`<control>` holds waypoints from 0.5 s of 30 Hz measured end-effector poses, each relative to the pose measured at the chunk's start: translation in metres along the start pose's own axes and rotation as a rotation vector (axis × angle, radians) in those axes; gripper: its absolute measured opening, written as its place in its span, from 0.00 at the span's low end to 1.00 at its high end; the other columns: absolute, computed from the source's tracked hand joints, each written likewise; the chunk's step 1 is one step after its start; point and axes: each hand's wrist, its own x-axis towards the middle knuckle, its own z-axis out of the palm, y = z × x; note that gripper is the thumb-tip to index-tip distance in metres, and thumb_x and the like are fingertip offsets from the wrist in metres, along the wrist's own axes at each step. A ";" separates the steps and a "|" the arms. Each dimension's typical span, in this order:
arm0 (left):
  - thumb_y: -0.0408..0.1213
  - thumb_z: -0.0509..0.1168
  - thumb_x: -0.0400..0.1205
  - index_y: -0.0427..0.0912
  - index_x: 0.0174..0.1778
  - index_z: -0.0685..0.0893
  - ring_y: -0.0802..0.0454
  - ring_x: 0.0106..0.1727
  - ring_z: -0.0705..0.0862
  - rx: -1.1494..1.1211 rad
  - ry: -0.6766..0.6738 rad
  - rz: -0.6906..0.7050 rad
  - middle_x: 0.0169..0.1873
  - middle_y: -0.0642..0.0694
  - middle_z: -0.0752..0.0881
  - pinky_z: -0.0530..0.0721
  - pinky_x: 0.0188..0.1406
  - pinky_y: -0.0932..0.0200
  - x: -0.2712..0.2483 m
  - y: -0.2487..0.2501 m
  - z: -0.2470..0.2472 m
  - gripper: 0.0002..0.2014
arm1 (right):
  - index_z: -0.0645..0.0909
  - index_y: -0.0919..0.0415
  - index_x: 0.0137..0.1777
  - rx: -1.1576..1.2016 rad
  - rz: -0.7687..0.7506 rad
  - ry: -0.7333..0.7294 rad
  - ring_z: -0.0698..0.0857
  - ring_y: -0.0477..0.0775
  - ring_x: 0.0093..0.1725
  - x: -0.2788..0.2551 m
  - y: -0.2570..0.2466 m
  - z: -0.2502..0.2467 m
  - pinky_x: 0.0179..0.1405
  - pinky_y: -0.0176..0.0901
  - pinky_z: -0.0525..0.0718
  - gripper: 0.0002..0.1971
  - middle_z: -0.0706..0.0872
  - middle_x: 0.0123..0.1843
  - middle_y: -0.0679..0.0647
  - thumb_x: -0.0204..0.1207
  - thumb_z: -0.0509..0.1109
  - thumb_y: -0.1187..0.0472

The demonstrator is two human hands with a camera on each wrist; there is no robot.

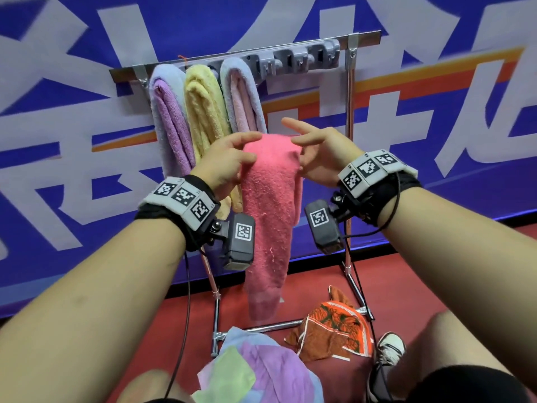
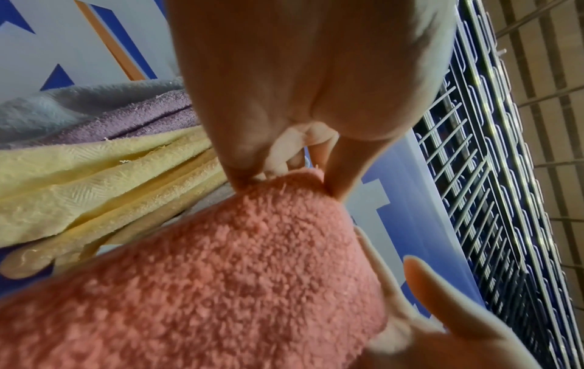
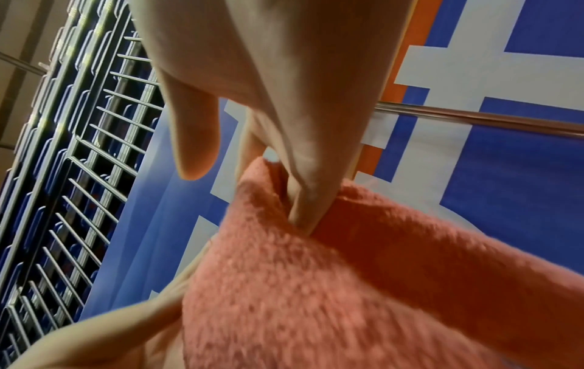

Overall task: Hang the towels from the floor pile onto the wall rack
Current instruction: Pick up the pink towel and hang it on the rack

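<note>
A pink towel (image 1: 268,205) hangs folded between my two hands, below the grey hook rack (image 1: 299,61). My left hand (image 1: 229,161) pinches its top left fold, seen close in the left wrist view on the pink towel (image 2: 221,274). My right hand (image 1: 313,152) grips the top right fold with its lower fingers, index finger pointing free; the pink towel (image 3: 347,274) fills the right wrist view. Three towels hang on the rack: purple (image 1: 170,123), yellow (image 1: 203,112), and pale blue-pink (image 1: 242,97). The floor pile (image 1: 261,367) lies below.
An orange patterned cloth (image 1: 334,330) drapes over the chrome stand's lower bar (image 1: 270,327). Free grey hooks remain at the rack's right part. A blue banner wall stands behind. My shoe (image 1: 389,347) and knees are at the bottom on the red floor.
</note>
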 end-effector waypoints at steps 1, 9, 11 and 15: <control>0.13 0.53 0.79 0.36 0.66 0.78 0.53 0.36 0.77 -0.014 0.016 -0.008 0.47 0.43 0.81 0.74 0.21 0.71 0.002 0.003 -0.001 0.23 | 0.70 0.55 0.74 0.004 0.008 -0.024 0.82 0.50 0.30 -0.001 0.002 -0.001 0.32 0.40 0.73 0.27 0.79 0.67 0.63 0.77 0.54 0.75; 0.16 0.54 0.80 0.37 0.69 0.78 0.53 0.44 0.78 0.042 0.060 -0.060 0.58 0.40 0.80 0.73 0.31 0.61 0.008 0.007 -0.005 0.24 | 0.79 0.56 0.66 -0.199 0.070 -0.111 0.75 0.53 0.51 -0.002 0.017 0.001 0.50 0.48 0.76 0.21 0.85 0.55 0.51 0.76 0.58 0.72; 0.16 0.54 0.80 0.38 0.69 0.78 0.51 0.45 0.78 0.058 0.043 -0.067 0.59 0.40 0.80 0.72 0.33 0.60 0.010 0.006 -0.007 0.24 | 0.78 0.58 0.65 -0.270 0.092 -0.114 0.77 0.48 0.42 -0.003 0.018 0.003 0.46 0.44 0.74 0.20 0.86 0.33 0.47 0.78 0.55 0.73; 0.16 0.55 0.78 0.42 0.64 0.80 0.45 0.56 0.76 0.139 0.014 -0.079 0.66 0.40 0.79 0.73 0.35 0.60 0.015 0.009 -0.013 0.24 | 0.80 0.59 0.59 -0.387 0.123 -0.121 0.69 0.43 0.24 -0.004 0.020 0.007 0.35 0.38 0.74 0.18 0.69 0.16 0.44 0.78 0.54 0.74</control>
